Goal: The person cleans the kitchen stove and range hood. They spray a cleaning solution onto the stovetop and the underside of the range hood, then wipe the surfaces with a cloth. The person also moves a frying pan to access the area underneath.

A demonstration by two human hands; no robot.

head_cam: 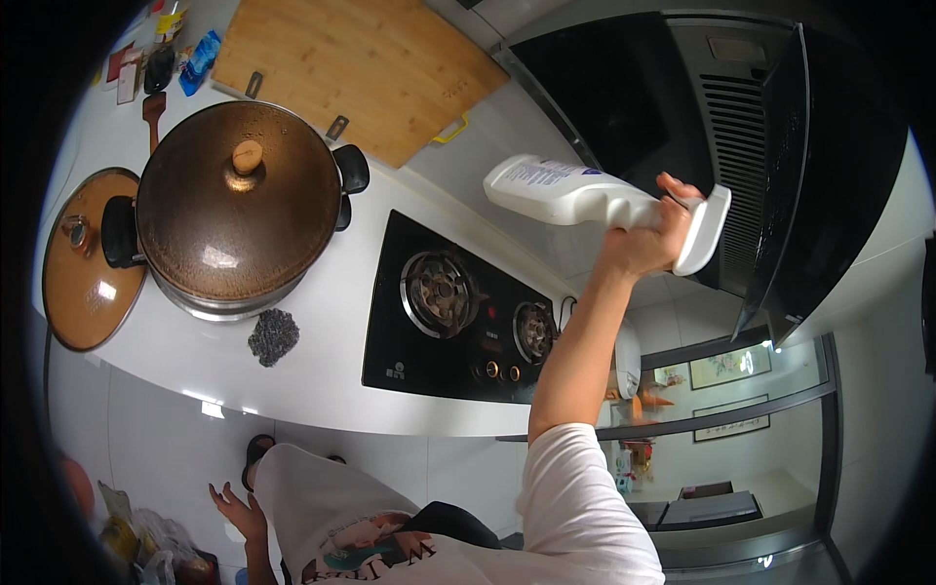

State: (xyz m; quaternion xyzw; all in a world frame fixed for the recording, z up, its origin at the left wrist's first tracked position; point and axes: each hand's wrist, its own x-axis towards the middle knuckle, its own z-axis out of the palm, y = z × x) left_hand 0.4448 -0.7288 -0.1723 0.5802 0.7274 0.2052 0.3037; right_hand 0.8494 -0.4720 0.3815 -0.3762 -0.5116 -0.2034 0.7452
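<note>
My right hand (651,234) grips the neck of a white spray bottle (545,190), its fingers at the trigger head. The arm is raised, and the bottle lies nearly sideways in front of a black range hood (738,153). The hood's slotted vent and a tilted glass panel are right beside the spray head. My left hand (238,510) hangs low beside my body, fingers spread, holding nothing. Below the raised arm sits a black gas cooktop (461,365) with two burners. No spray can be made out.
A large lidded pot (219,212) stands on the white counter (329,351). Around it are a glass lid (91,278), a steel wool scrubber (273,338) and a brown spatula (153,110). A wooden cutting board (351,66) leans at the back. Plastic bags (164,545) lie on the floor.
</note>
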